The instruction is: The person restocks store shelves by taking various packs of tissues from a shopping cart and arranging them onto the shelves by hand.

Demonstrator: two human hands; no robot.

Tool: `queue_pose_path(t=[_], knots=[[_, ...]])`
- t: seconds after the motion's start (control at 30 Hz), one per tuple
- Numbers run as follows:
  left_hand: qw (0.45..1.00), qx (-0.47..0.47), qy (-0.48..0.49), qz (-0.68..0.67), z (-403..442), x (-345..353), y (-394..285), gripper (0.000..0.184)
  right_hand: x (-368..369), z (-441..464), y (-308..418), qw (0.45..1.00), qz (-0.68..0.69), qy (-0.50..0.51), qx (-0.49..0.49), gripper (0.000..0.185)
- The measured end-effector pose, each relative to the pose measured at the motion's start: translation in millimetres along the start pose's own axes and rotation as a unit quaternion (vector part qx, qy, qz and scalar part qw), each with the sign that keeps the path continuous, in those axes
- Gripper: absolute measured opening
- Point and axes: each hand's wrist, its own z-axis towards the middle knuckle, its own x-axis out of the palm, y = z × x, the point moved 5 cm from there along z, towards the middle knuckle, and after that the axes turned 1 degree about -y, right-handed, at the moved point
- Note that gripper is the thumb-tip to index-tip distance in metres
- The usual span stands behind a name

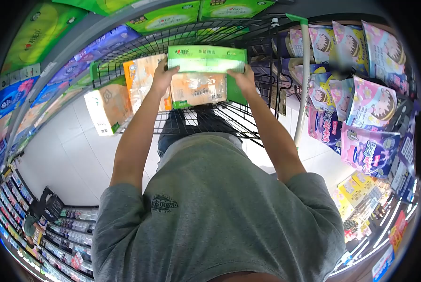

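A green tissue pack (206,59) with a printed front is held level between my two hands, above a black wire shopping cart (144,44). My left hand (162,77) grips its left end, thumb on the front face. At the opposite end, my right hand (243,78) has its thumb near the lower edge; the other fingers are hidden behind. Just below the pack, an orange tissue pack (198,89) lies in the cart. Another orange pack (147,77) stands left of it, beside a tan and white pack (106,108).
Shelves with green packs (36,40) and purple packs (97,49) curve along the left and far side. Hanging pink bags (373,101) fill a rack on the right. Behind on the left, a person (31,225) is near shelves of small goods (74,228).
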Motion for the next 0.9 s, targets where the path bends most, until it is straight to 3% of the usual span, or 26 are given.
queue_pose_path(t=[0.17, 0.2, 0.23, 0.43, 0.5, 0.57, 0.7, 0.9], knots=[[0.989, 0.036, -0.021, 0.139, -22, -16, -41, 0.048, -9, -47, 28, 0.994, 0.015, -0.087, -0.061, 0.047], [0.988, 0.037, -0.022, 0.15, -24, -19, -51, 0.05, -11, -51, 32, 0.988, 0.022, -0.106, -0.11, 0.045], [0.961, 0.106, -0.059, 0.249, -16, -28, -54, 0.054, -15, -52, 43, 0.977, 0.03, -0.128, -0.165, 0.043], [0.969, 0.171, -0.041, 0.176, -70, -16, -208, 0.058, -57, -106, 176, 0.906, 0.159, -0.229, -0.319, 0.054], [0.969, 0.2, -0.038, 0.141, -101, -14, -260, 0.055, -72, -134, 228, 0.867, 0.243, -0.204, -0.384, 0.054], [0.936, 0.348, -0.022, 0.048, -144, -14, -321, 0.046, -87, -175, 279, 0.828, 0.277, -0.197, -0.446, 0.055], [0.844, 0.536, -0.04, -0.002, -217, -29, -421, 0.045, -105, -246, 366, 0.772, 0.326, -0.111, -0.534, 0.053], [0.814, 0.574, -0.08, -0.033, -255, -60, -512, 0.04, -107, -281, 465, 0.7, 0.368, 0.005, -0.611, 0.058]])
